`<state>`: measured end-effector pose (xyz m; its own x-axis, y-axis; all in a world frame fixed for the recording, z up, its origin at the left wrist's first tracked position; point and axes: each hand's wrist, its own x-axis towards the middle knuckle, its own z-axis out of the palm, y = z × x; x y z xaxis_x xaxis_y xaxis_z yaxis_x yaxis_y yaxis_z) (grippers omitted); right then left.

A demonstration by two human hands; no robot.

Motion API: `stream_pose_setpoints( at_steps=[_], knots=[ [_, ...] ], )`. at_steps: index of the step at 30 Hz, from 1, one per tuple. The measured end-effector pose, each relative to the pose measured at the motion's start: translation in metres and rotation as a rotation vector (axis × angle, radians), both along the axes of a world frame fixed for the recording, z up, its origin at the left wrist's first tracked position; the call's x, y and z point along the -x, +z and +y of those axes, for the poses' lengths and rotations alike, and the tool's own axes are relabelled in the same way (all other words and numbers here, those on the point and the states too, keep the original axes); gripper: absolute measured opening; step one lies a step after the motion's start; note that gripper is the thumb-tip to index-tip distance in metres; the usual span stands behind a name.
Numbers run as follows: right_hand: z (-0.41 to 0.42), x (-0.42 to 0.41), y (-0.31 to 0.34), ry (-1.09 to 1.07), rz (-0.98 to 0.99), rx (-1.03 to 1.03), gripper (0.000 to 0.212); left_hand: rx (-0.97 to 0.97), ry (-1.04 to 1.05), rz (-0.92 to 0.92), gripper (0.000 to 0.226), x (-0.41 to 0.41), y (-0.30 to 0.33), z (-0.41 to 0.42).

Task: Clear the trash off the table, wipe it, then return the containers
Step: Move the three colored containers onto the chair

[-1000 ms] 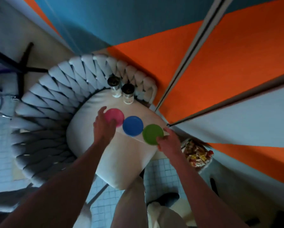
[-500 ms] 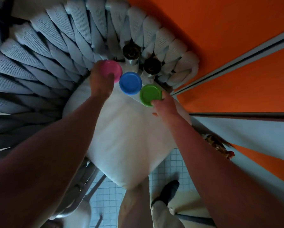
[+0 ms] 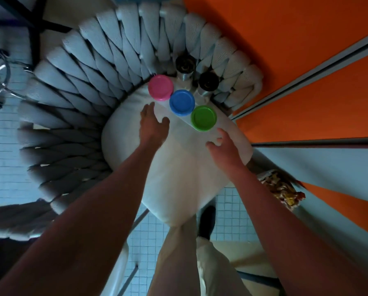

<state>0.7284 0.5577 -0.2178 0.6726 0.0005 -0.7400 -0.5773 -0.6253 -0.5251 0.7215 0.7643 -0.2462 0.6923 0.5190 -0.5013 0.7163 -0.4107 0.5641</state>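
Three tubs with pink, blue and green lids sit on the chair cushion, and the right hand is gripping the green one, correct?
Not quite. In the head view the right hand hovers open, clear of the green-lidded tub. The pink-lidded tub and blue-lidded tub do sit on the chair cushion.

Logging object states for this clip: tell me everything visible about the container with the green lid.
The container with the green lid stands upright on the white seat cushion, rightmost in a diagonal row beside the blue-lidded container, their lids nearly touching. The lid is round, plastic-looking, with a raised rim, and closed. Its body looks pale and translucent, mostly hidden under the lid. The right hand is open just short of it, not touching.
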Motion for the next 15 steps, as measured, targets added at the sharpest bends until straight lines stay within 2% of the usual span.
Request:
stream_pose_setpoints(
  at_steps=[4, 10, 15],
  knots=[
    [-0.015, 0.04, 0.034, 0.149, -0.043, 0.024, 0.058, 0.052, -0.04, 0.077, 0.07, 0.062, 0.031, -0.038],
    [-0.046, 0.101, 0.085, 0.346, -0.102, 0.065, 0.059, 0.082, -0.098, 0.134, 0.068, 0.155, 0.074, -0.091],
    [-0.066, 0.162, 0.115, 0.484, -0.111, 0.075, 0.062, 0.089, -0.056, 0.131, 0.065, 0.238, 0.106, -0.126]
  ],
)
